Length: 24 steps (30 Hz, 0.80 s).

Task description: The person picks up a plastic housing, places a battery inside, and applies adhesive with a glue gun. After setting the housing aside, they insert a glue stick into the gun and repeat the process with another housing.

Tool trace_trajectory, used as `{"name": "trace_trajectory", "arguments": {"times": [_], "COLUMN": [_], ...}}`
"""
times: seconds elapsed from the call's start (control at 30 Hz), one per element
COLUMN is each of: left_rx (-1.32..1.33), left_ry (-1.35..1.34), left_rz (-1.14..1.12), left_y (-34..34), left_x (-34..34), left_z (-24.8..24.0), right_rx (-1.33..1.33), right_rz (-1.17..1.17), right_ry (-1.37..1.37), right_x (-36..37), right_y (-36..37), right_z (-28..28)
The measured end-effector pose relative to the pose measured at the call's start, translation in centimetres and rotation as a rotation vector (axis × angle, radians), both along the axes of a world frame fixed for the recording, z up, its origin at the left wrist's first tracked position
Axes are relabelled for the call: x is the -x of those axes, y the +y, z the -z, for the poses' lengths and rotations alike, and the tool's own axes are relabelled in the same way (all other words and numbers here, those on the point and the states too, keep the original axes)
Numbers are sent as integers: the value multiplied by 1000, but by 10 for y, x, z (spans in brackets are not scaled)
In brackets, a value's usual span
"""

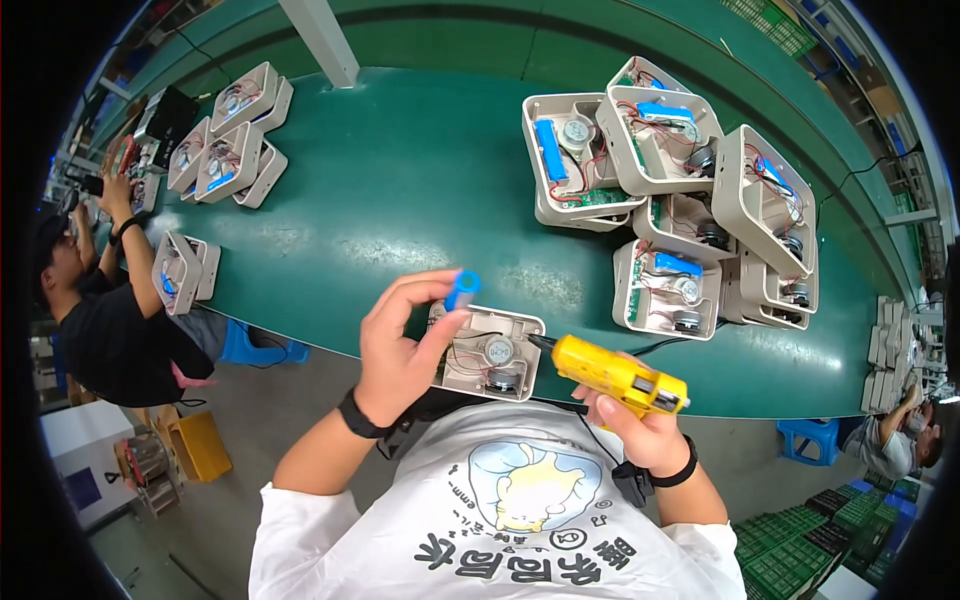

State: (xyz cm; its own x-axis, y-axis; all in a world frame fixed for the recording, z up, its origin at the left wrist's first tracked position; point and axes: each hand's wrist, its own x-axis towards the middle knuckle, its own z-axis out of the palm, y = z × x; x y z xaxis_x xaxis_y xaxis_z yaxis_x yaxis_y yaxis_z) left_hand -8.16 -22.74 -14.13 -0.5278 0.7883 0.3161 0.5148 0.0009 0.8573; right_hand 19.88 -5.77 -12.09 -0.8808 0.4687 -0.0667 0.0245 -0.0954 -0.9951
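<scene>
Between the thumb and fingers of my left hand (405,335) is a blue cylindrical battery (462,288), tilted so its round end shows. It is held just above the far left part of a pale plastic housing (465,378) that lies at the table's near edge. Inside that housing are a round silver motor (498,349), a dark round part (503,380) and thin wires. My right hand (645,430) grips a yellow hot glue gun (615,374). The gun's dark nozzle points left and reaches the housing's right side; I cannot tell whether it touches.
Stacked housings (660,140) with blue batteries, wires and boards fill the right of the green table (400,180). More housings (228,160) stand at the far left. One co-worker (125,310) sits at left, another (895,440) at far right. A dark cable (660,345) runs beside the gun.
</scene>
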Motion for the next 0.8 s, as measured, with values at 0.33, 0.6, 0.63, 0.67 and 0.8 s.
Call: {"name": "trace_trajectory", "arguments": {"times": [0.33,0.6,0.63,0.67,0.8], "left_rx": [-430,-389,-389,-340,-212], "left_ry": [-362,-297,-302,-226,-56], "left_rz": [-224,-213,-211,-206,-156], "left_y": [12,4,4,2,0], "left_x": [-51,-52,-51,-48,-35], "left_z": [42,56,55,51,34], "right_rx": [-429,-375,-375,-329,-237], "right_rz": [-166,-188,-186,-142,0], "right_ry": [-318,-384,-389,-370,-339], "right_x": [63,64,62,59,37], "right_y": [-3,-8,-8,-9,-9], "right_z": [-33,-39,-39,-39,-38]}}
